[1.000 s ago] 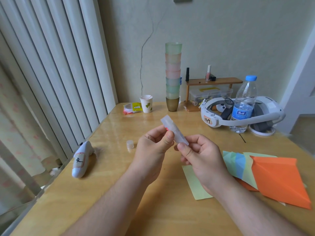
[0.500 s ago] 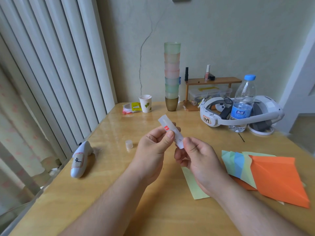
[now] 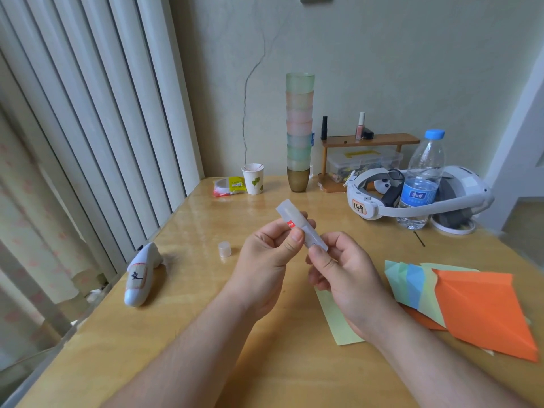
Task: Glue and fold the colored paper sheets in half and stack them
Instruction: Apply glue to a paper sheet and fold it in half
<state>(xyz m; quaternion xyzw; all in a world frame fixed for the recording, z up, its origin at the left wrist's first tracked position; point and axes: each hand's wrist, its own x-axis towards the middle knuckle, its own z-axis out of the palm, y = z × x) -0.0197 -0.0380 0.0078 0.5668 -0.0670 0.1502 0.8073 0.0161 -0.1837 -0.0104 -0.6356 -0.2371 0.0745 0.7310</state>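
Observation:
A translucent white glue stick (image 3: 294,217) with a small red label is held slantwise above the table. My left hand (image 3: 269,260) grips its upper part between thumb and fingers. My right hand (image 3: 341,275) pinches its lower end. The stick's cap (image 3: 224,249) stands apart on the table to the left. A light green paper sheet (image 3: 335,319) lies flat under my right hand, partly hidden by it. To the right sits a pile of folded sheets, with an orange sheet (image 3: 482,310) on top and blue and green sheets (image 3: 412,284) fanned beneath.
A white handheld device (image 3: 141,278) lies near the table's left edge. At the back stand a paper cup (image 3: 253,178), a tall stack of plastic cups (image 3: 298,134), a small wooden shelf (image 3: 368,139), a water bottle (image 3: 424,178) and a white headset (image 3: 412,198).
The red label has come into view on the stick. My right hand's fingers have shifted slightly at the lower end. The view has tilted a little.

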